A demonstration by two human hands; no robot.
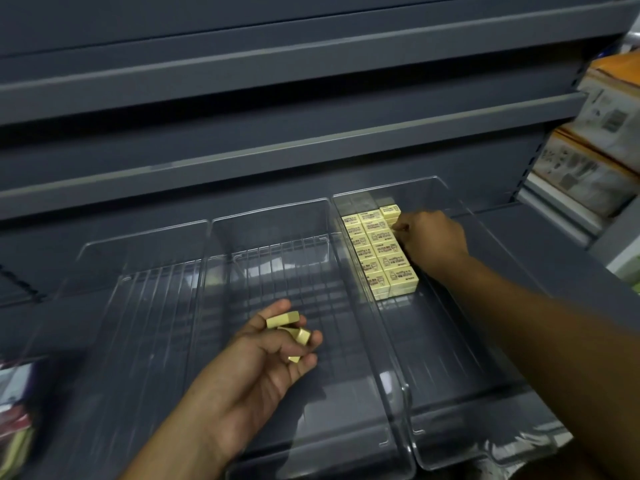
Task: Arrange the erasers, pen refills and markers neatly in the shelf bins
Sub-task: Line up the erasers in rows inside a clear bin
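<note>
Palm up, my left hand hangs over the middle bin, its fingers curled loosely round a few loose erasers. These are small cream blocks lying at odd angles across my fingers (I count three, though one shows only a corner). My right hand reaches deep into the right bin, knuckles up and fingers bent. Its thumb and fingertips pinch a single eraser at the far end of the rows, most of it hidden under my fingers.

Just beside that hand, against its left side, sit the stacked erasers. They form two tidy columns running front to back along the right bin's left wall, printed labels facing up. A second layer shows beneath them at the near end. The single eraser lies just right of the two columns, near the back.

All three bins are clear plastic with ribbed floors, and they stand side by side, wall against wall. The left bin is partly cut off by glare. They rest on a dark grey shelf, and more grey shelves rise in steps behind and above them.

Off to the right, on a neighbouring rack, stand white and orange boxes with printing too blurred to read. At the lower left edge are some blurred packets; I cannot tell what they hold.
</note>
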